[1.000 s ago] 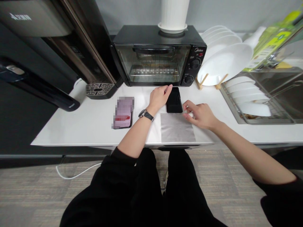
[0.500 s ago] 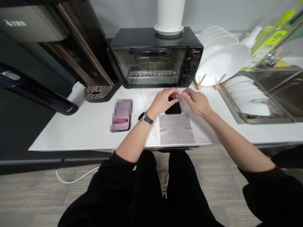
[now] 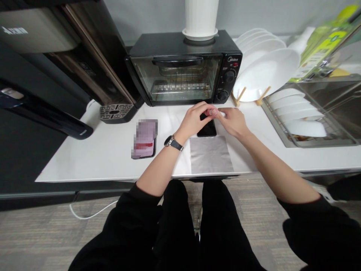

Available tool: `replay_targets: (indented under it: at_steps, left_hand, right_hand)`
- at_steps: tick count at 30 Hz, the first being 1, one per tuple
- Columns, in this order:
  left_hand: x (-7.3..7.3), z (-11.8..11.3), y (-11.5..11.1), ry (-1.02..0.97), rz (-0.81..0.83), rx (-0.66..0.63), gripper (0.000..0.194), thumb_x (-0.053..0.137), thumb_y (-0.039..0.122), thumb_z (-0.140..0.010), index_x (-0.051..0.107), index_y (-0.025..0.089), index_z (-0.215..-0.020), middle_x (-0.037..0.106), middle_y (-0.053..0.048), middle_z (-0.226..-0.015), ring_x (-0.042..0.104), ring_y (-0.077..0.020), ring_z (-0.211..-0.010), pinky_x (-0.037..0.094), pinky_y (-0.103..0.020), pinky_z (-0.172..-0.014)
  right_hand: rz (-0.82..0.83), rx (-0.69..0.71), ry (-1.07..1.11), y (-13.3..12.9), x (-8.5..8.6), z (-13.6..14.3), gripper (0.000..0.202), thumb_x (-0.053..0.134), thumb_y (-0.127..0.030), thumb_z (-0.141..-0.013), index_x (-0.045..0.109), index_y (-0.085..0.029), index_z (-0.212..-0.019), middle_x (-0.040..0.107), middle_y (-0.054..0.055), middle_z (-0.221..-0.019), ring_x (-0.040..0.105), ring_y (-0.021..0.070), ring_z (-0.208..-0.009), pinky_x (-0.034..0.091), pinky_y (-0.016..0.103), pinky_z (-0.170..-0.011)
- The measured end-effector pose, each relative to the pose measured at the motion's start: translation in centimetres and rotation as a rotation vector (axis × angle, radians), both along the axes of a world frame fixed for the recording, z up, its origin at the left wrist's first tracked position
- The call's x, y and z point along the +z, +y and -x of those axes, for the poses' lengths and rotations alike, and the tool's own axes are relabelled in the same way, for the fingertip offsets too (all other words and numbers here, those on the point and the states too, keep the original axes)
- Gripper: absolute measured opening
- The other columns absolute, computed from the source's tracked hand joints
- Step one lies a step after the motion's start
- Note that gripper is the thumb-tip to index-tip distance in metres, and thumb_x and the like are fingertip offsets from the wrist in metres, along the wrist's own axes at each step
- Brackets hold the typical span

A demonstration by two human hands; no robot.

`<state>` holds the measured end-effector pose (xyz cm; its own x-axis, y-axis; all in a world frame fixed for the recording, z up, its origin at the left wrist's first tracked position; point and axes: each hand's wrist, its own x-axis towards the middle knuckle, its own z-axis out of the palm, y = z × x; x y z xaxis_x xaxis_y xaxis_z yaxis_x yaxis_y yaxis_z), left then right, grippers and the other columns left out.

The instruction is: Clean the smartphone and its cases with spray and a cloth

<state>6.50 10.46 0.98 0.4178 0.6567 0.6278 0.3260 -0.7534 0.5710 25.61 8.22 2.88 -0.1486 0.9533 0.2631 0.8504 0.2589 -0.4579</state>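
Observation:
Both hands meet above a black phone [image 3: 207, 130] that lies flat on the white counter. My left hand [image 3: 194, 119], with a dark watch [image 3: 173, 142] at the wrist, is closed in a pinch, its fingertips touching those of the other hand. My right hand [image 3: 232, 119] is closed too, thumb and forefinger reaching into the left fingertips. A small white piece [image 3: 222, 114] shows at the right fingers; its kind is too small to tell. Fingers hide whatever is between the tips. Just in front of the phone a grey cloth [image 3: 211, 155] is spread flat.
Another phone [image 3: 145, 139], its screen blurred out, lies to the left. Behind stand a black toaster oven [image 3: 177, 79] bearing a white pot [image 3: 200, 19], and a dispenser with a drip tray [image 3: 117, 112]. White plates [image 3: 266, 71] and a sink rack [image 3: 293, 141] are at the right.
The right fingertips have moved left and now overlap the left ones. The pale bit seen between the hands is now covered, and white shows at the right fingers.

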Motion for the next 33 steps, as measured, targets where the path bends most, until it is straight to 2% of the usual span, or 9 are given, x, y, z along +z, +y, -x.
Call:
replay_targets:
  at_steps: [5,10,16,19,22,24,27,31,33]
  left_hand:
    - [-0.3,-0.1,0.0,0.052,-0.011,-0.017,0.006,0.074,0.018,-0.095,0.074,0.021,-0.101,0.074,-0.006,-0.101,0.068,-0.0209,-0.092,0.055,-0.035,-0.088]
    - [0.0,0.1,0.0,-0.021,-0.04,-0.052,0.015,0.069,0.017,-0.098,0.077,0.021,-0.109,0.075,-0.006,-0.103,0.069,-0.0198,-0.094,0.056,-0.034,-0.087]
    - [-0.6,-0.3,0.0,-0.089,-0.082,-0.007,0.012,0.074,0.018,-0.095,0.075,0.019,-0.107,0.07,-0.003,-0.093,0.066,-0.0185,-0.086,0.055,-0.032,-0.08]
    - [-0.8,-0.7,-0.2,-0.032,-0.094,-0.057,0.009,0.074,0.017,-0.095,0.074,0.019,-0.104,0.07,-0.004,-0.094,0.067,-0.0195,-0.088,0.056,-0.034,-0.084]
    - [-0.6,-0.8,-0.5,0.033,-0.096,-0.091,0.009,0.07,0.02,-0.099,0.072,0.021,-0.107,0.071,-0.006,-0.105,0.069,-0.0219,-0.101,0.056,-0.038,-0.093]
    - [-0.3,-0.6,-0.4,0.071,-0.097,-0.061,0.027,0.076,0.027,-0.096,0.068,0.022,-0.121,0.069,-0.007,-0.115,0.067,-0.024,-0.11,0.056,-0.04,-0.099]
    - [-0.2,-0.1,0.0,0.081,-0.059,0.055,0.056,0.08,0.032,-0.093,0.054,0.022,-0.142,0.064,-0.01,-0.128,0.065,-0.0233,-0.113,0.054,-0.039,-0.104]
    - [-1.5,0.3,0.9,0.19,0.022,0.206,0.042,0.062,0.036,-0.104,0.054,0.02,-0.142,0.055,-0.015,-0.143,0.058,-0.0249,-0.133,0.046,-0.04,-0.118]
    - [-2.4,0.2,1.1,0.321,0.09,0.267,0.05,0.059,0.044,-0.105,0.052,0.016,-0.147,0.05,-0.018,-0.151,0.05,-0.0295,-0.145,0.038,-0.045,-0.125]
  right_hand:
    - [0.038,0.074,0.061,0.1,-0.2,0.0,0.097,0.02,-0.094,-0.092,0.084,-0.022,-0.102,0.08,0.013,-0.088,0.072,0.0304,-0.087,0.045,0.035,-0.074]
    - [0.053,0.088,0.106,0.0,-0.5,0.2,0.101,0.02,-0.096,-0.09,0.083,-0.018,-0.102,0.079,0.014,-0.085,0.073,0.0316,-0.087,0.046,0.036,-0.075]
    - [0.039,0.087,0.238,0.2,-1.0,0.1,0.099,0.02,-0.095,-0.091,0.082,-0.018,-0.099,0.079,0.012,-0.086,0.074,0.0307,-0.091,0.049,0.036,-0.079]
    - [0.019,0.131,0.314,-0.1,-1.4,0.2,0.091,0.029,-0.095,-0.091,0.078,-0.019,-0.087,0.077,0.011,-0.083,0.072,0.028,-0.086,0.049,0.035,-0.078]
    - [-0.001,0.186,0.366,-0.2,-1.6,0.5,0.081,0.036,-0.091,-0.092,0.073,-0.02,-0.082,0.072,0.007,-0.078,0.066,0.0232,-0.078,0.047,0.033,-0.074]
    - [-0.017,0.227,0.528,0.5,-1.7,0.4,0.073,0.039,-0.087,-0.095,0.071,-0.022,-0.09,0.067,0.003,-0.073,0.061,0.0194,-0.071,0.047,0.031,-0.069]
    - [0.005,0.208,0.921,2.7,-2.0,-0.5,0.064,0.047,-0.085,-0.092,0.067,-0.025,-0.1,0.055,-0.005,-0.059,0.049,0.015,-0.054,0.041,0.028,-0.055]
    - [0.099,0.127,1.211,5.7,-2.2,-2.3,0.06,0.052,-0.085,-0.088,0.063,-0.026,-0.087,0.042,-0.008,-0.048,0.038,0.0127,-0.045,0.032,0.025,-0.044]
    - [0.102,0.126,1.237,6.5,-2.2,-2.7,0.06,0.054,-0.084,-0.087,0.062,-0.026,-0.081,0.042,-0.007,-0.048,0.038,0.0119,-0.045,0.032,0.024,-0.044]
